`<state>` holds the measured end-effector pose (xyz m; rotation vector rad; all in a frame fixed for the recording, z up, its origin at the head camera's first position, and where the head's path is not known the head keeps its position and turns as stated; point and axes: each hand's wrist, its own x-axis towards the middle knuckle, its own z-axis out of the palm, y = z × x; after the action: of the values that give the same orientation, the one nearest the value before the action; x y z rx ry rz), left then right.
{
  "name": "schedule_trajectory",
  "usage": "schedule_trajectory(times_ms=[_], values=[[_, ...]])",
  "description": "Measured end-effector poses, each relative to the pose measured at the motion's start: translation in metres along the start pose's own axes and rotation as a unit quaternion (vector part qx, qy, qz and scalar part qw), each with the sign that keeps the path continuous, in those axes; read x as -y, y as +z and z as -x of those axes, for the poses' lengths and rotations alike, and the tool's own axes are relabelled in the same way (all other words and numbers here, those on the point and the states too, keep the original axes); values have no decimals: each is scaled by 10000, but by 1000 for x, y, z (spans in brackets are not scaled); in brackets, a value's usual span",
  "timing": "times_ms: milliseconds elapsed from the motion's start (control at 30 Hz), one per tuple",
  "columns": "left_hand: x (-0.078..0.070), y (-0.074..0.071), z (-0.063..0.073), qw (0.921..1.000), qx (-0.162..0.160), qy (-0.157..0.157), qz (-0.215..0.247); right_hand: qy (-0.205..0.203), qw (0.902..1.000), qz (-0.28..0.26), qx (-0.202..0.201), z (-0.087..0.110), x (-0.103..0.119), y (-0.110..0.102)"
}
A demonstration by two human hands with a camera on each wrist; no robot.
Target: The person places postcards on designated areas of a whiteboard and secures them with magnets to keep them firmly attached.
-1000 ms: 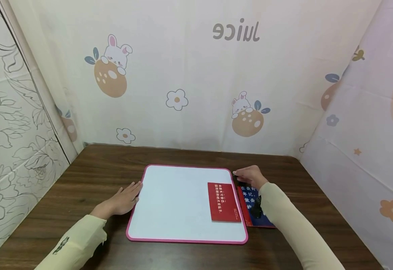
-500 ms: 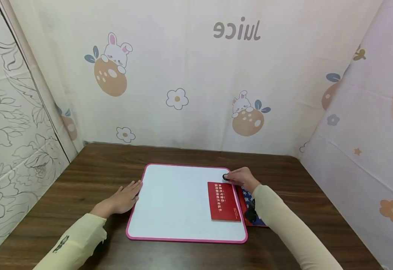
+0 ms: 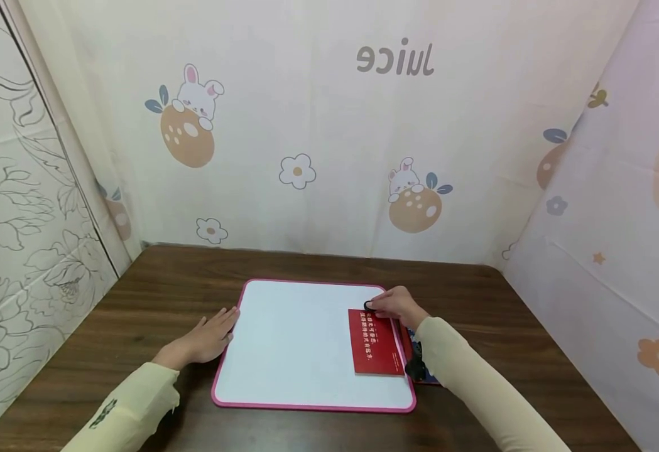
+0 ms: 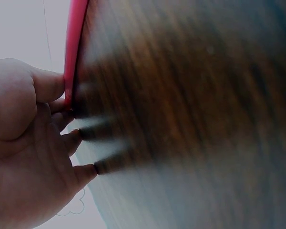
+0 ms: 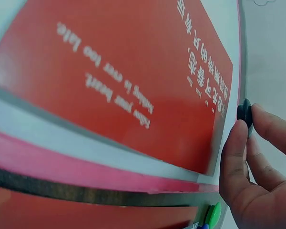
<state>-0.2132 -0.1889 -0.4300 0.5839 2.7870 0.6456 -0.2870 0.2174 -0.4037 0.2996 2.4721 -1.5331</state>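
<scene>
A whiteboard [image 3: 289, 351] with a pink rim lies on the table. On its right part lies a red booklet [image 3: 373, 351] with white lettering. My right hand [image 3: 398, 304] pinches a small black round magnet [image 5: 245, 112] between thumb and fingertips, at the booklet's far edge. In the right wrist view the magnet is held on its edge, close to the booklet's corner. My left hand [image 3: 210, 338] rests at the board's left edge with fingers extended. The left wrist view shows its thumb against the pink rim [image 4: 74, 52] and several fingertips on the wood.
A second booklet [image 3: 431, 378], blue and red, lies right of the board, mostly hidden by my right forearm. Near it, the right wrist view shows a green round piece [image 5: 213, 214] beside something blue. Patterned curtains [image 3: 318, 125] stand behind the wooden table [image 3: 306, 433].
My right hand has moved left with the black magnet, from beyond the board's right edge to the red booklet's far edge. The left hand stays in place.
</scene>
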Motion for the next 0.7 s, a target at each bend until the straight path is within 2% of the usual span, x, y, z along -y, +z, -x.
schedule_trajectory(times_ms=[367, 700], values=[[-1, 1, 1, 10000, 11, 18, -33, -161, 9985, 485, -174, 1, -2, 6], [-1, -2, 0, 10000, -9, 28, 11, -1, 9968, 745, -302, -1, 0, 10]])
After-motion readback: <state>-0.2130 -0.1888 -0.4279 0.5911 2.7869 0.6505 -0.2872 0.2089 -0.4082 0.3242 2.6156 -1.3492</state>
